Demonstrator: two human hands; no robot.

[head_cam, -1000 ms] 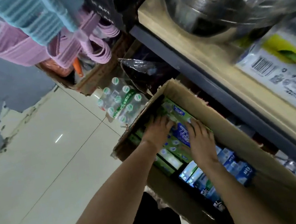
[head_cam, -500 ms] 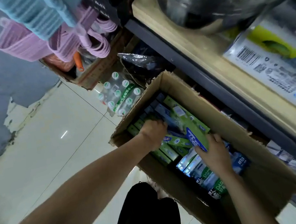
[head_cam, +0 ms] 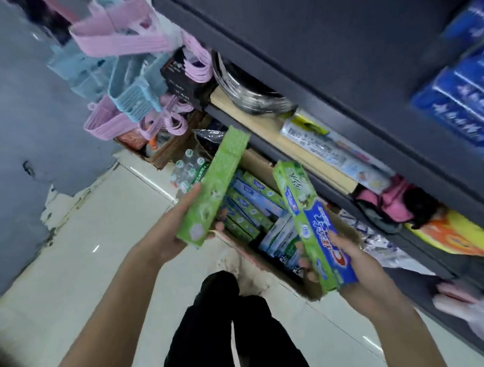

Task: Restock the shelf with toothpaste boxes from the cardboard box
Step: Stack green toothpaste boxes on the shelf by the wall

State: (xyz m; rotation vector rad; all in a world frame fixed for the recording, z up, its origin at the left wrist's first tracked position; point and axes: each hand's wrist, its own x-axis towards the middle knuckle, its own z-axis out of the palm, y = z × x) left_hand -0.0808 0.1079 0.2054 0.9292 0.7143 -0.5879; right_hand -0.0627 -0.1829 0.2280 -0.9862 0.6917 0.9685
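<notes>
My left hand (head_cam: 175, 226) grips the near end of a green toothpaste box (head_cam: 216, 183), which points up and away over the cardboard box. My right hand (head_cam: 350, 264) holds a second green and blue toothpaste box (head_cam: 307, 221) by its lower end, lifted beside the shelf. Below both, the open cardboard box (head_cam: 262, 162) stands on the floor with several toothpaste boxes (head_cam: 252, 203) packed inside. The dark shelf unit (head_cam: 326, 58) rises on the right, with blue toothpaste boxes (head_cam: 469, 98) on an upper level.
Pink and blue plastic baskets (head_cam: 120, 107) hang at the shelf's far end. A pack of water bottles (head_cam: 186, 169) lies on the tiled floor (head_cam: 74, 251) behind the cardboard box. Steel bowls (head_cam: 250, 96) and packaged goods fill lower shelves. My dark-clothed legs (head_cam: 230, 339) are below.
Both hands have come up out of the cardboard box, each with a toothpaste box. The view has swung upward, showing more of the shelf unit.
</notes>
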